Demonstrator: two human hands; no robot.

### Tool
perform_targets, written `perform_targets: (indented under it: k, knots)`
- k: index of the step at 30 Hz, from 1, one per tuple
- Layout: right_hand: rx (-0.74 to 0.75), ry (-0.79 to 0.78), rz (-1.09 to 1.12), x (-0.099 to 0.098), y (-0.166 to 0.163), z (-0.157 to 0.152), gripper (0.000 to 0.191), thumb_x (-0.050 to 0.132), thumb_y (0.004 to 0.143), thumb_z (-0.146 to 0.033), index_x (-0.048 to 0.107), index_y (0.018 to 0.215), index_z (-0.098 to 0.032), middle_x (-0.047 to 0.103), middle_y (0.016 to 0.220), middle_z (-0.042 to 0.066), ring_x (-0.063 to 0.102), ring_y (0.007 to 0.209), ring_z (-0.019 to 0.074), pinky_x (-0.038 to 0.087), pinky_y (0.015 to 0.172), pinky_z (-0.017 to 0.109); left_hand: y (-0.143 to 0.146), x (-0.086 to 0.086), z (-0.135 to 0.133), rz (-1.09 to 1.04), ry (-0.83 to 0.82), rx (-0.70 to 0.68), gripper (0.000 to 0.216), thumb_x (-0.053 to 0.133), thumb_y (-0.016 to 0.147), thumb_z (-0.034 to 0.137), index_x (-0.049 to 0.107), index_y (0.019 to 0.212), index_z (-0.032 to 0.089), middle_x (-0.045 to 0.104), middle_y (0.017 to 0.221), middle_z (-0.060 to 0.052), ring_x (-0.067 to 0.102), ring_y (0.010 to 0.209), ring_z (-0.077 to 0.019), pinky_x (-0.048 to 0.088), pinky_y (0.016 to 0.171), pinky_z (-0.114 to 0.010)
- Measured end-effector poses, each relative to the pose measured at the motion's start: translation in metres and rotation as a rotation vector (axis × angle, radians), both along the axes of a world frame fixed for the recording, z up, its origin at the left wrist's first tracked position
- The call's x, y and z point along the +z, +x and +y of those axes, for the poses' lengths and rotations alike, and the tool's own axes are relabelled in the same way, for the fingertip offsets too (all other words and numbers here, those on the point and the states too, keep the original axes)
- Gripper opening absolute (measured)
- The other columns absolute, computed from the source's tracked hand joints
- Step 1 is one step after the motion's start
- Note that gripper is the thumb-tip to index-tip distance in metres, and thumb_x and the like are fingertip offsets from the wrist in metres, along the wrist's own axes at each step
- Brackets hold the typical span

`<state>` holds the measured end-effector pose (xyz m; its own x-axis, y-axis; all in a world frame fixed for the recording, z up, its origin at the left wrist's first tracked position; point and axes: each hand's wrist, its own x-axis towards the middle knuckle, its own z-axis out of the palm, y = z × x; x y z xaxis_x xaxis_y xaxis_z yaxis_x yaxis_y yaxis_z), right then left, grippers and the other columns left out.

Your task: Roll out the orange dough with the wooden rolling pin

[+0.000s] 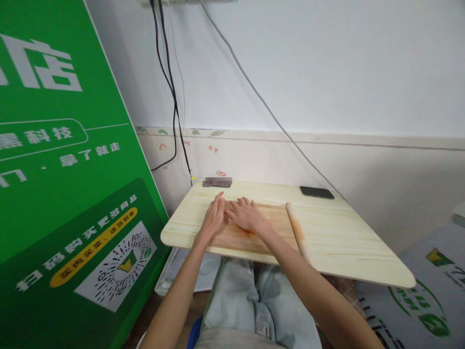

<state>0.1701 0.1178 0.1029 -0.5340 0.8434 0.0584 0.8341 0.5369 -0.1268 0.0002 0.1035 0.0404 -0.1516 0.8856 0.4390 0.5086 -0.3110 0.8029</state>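
Pale wood-look table (pixel 356 242) against a white wall, cutting board (pixel 278 225) near the front edge. Left hand (pixel 215 214) is flattish at the board's left side, right hand (pixel 245 214) fingers spread over it; can't tell if anything's under them. Rolling pin (pixel 297 230) lies untouched along the right side. Orange smear (pixel 248 231) on the board, so I'd guess midway, no finished piece visible.
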Motion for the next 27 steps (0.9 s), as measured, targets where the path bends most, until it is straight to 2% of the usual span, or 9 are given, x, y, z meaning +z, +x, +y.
perform_targets:
  k: [3,7,12,16,22,27]
  knots:
    - [-0.002,0.003,-0.005,-0.003,-0.003,-0.001,0.060,0.035,0.114,-0.056,0.055,0.160,-0.024,0.055,0.162,0.021,0.040,0.156,0.0385,0.027,0.126,0.067,0.000,0.001,0.000,0.005,0.003,-0.003,0.063,0.023,0.116,0.058,0.050,0.158,0.020,0.069,0.142,-0.016,0.063,0.139,-0.0275,0.045,0.123,-0.047]
    - [0.002,0.028,-0.008,-0.008,-0.004,-0.001,0.063,0.034,0.113,-0.059,0.054,0.162,-0.023,0.055,0.162,0.022,0.038,0.158,0.0406,0.025,0.127,0.069,0.001,0.002,-0.001,-0.005,-0.008,0.001,0.062,0.026,0.116,0.059,0.048,0.160,0.020,0.071,0.137,-0.017,0.066,0.133,-0.0283,0.048,0.119,-0.048]
    - [-0.018,0.041,0.000,-0.015,-0.002,0.001,0.071,0.028,0.113,-0.062,0.038,0.173,-0.024,0.040,0.175,0.022,0.028,0.165,0.0418,0.020,0.129,0.071,0.000,0.003,-0.003,0.005,-0.018,0.005,0.064,0.025,0.116,0.059,0.045,0.163,0.020,0.070,0.139,-0.017,0.065,0.134,-0.0288,0.048,0.118,-0.047]
    - [-0.043,0.027,0.001,-0.017,-0.002,0.001,0.074,0.024,0.113,-0.066,0.031,0.176,-0.027,0.035,0.179,0.019,0.023,0.167,0.0400,0.014,0.131,0.070,0.001,0.003,-0.004,-0.007,-0.030,0.017,0.064,0.026,0.116,0.060,0.046,0.163,0.021,0.070,0.140,-0.017,0.065,0.134,-0.0287,0.048,0.118,-0.047]
    - [-0.064,0.040,0.021,-0.019,-0.002,-0.003,0.073,0.020,0.114,-0.066,0.028,0.177,-0.030,0.033,0.180,0.016,0.021,0.168,0.0371,0.011,0.132,0.069,0.002,0.007,-0.006,-0.001,0.004,0.021,0.057,0.028,0.117,0.054,0.048,0.160,0.023,0.063,0.154,-0.015,0.062,0.140,-0.0276,0.044,0.123,-0.046]
    - [-0.088,0.047,0.032,-0.018,-0.005,-0.005,0.072,0.017,0.114,-0.064,0.027,0.177,-0.030,0.034,0.179,0.017,0.023,0.167,0.0374,0.013,0.131,0.072,0.002,0.007,-0.007,0.019,-0.013,0.020,0.055,0.031,0.117,0.051,0.047,0.161,0.023,0.065,0.152,-0.015,0.064,0.136,-0.0280,0.046,0.121,-0.047]
